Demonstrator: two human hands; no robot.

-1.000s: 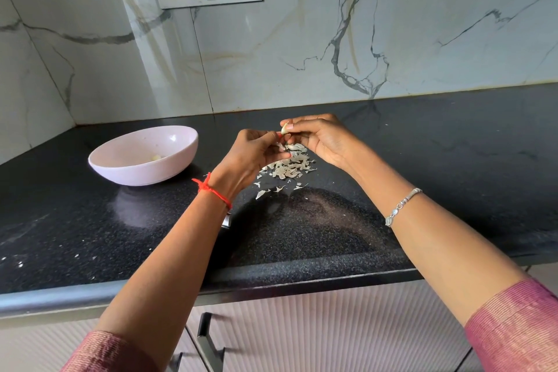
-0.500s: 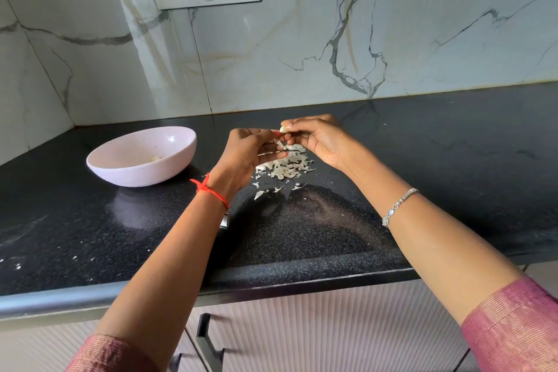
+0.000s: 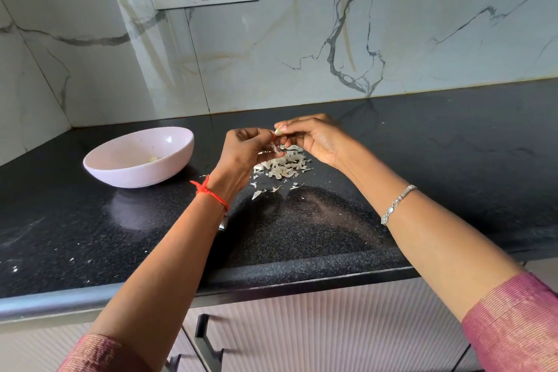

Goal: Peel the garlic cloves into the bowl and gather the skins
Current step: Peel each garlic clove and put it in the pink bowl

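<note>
Pale garlic clove (image 3: 279,131) pinched by right hand (image 3: 317,142), left hand (image 3: 244,151) pinching its lower edge.

Illumination is bright, even and diffuse; the source is out of view. The marble wall (image 3: 302,39) is well exposed, without glare. The black countertop (image 3: 453,160) shows a dull sheen and a pale reflection under the bowl (image 3: 139,157). Shadows are soft. Centre focus is sharp. Wide-angle distortion bows the counter edge and wall seams.

Pink ribbed sleeves (image 3: 513,323) end near both elbows. Red knotted thread (image 3: 208,190) circles the wrist behind the left hand (image 3: 244,151) — silver bracelet (image 3: 397,204) behind the right hand (image 3: 317,139).
</note>
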